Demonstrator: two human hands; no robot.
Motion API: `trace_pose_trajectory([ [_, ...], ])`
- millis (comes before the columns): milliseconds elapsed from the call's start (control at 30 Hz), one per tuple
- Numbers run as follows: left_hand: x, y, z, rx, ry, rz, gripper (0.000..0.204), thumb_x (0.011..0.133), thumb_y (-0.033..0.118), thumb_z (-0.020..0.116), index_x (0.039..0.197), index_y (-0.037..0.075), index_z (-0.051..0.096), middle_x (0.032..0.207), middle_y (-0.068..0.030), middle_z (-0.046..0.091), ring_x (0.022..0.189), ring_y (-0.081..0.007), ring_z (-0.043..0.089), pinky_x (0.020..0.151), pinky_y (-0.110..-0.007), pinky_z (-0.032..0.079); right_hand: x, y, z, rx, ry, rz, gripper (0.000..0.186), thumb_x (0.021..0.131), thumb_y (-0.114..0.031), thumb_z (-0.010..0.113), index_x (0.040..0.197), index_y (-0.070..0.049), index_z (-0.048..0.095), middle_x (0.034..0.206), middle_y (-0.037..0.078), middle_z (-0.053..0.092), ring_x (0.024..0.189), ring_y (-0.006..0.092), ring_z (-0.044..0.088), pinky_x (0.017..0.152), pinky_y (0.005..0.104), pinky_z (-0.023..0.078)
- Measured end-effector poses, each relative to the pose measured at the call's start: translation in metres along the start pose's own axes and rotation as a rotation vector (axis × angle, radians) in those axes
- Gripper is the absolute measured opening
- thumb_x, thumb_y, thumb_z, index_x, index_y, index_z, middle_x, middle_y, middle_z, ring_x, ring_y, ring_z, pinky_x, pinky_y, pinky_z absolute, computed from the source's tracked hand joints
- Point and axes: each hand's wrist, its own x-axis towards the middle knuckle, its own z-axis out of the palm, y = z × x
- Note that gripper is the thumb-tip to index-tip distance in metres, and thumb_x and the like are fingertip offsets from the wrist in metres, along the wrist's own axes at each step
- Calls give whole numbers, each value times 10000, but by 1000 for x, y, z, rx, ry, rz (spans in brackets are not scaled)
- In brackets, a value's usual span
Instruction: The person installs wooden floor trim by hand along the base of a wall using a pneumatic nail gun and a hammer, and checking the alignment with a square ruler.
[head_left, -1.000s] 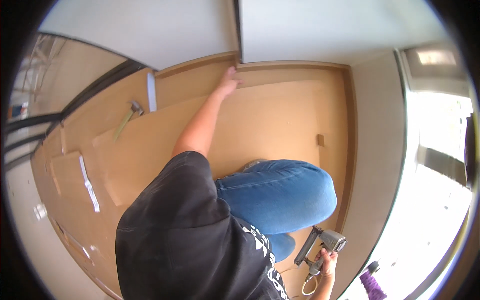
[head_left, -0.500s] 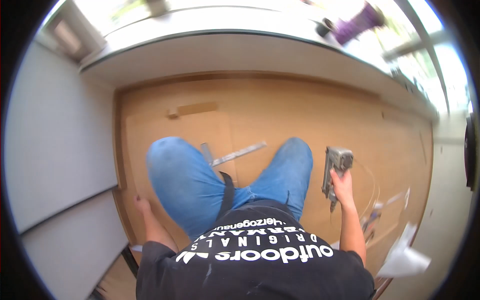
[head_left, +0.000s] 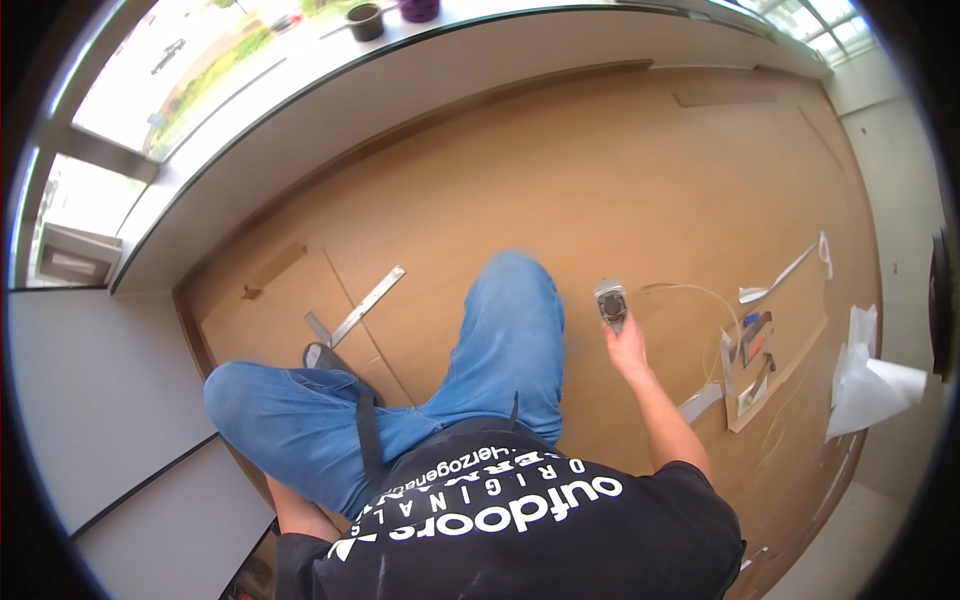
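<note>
Here, one nail gun [head_left: 611,303] sits in the right hand [head_left: 627,347], fingers wrapped around its grip, its rounded grey end facing up. It is just to the right of the right knee, above the brown floor covering [head_left: 620,170]. The left hand is hidden behind the left leg [head_left: 285,405]; only one forearm [head_left: 300,515] shows on that side, so whether that hand is spread, closed or holding something I cannot tell.

One metal square [head_left: 368,303] lies between the two knees, near one shoe [head_left: 318,356]. To the right, one thin pale hose [head_left: 705,292] curves across the covering, beside one cardboard piece [head_left: 800,365] bearing at least two small tools [head_left: 757,338]. One white roll [head_left: 890,388] is farther right. Two items stand on the windowsill [head_left: 300,85]: one dark pot [head_left: 366,24] and one purple container [head_left: 419,9].
</note>
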Motion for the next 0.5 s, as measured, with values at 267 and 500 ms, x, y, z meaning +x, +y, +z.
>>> trace_pose_trajectory([
  [267, -59, 90, -15, 131, -98, 157, 375, 949, 160, 636, 1284, -8, 652, 1211, -128, 697, 1117, -243, 637, 977, -348, 494, -4, 73, 26, 104, -74, 45, 459, 925, -171, 677, 1310, 39, 541, 1166, 298, 655, 1106, 470, 624, 949, 500, 499],
  [500, -121, 109, -63, 154, 11, 309, 396, 976, 252, 632, 1289, 10, 660, 1250, -138, 696, 1136, -226, 640, 956, -356, 506, -11, 96, 76, -316, -52, -100, 607, 929, -201, 685, 1420, 51, 433, 1235, 303, 602, 1135, 475, 582, 972, 523, 468],
])
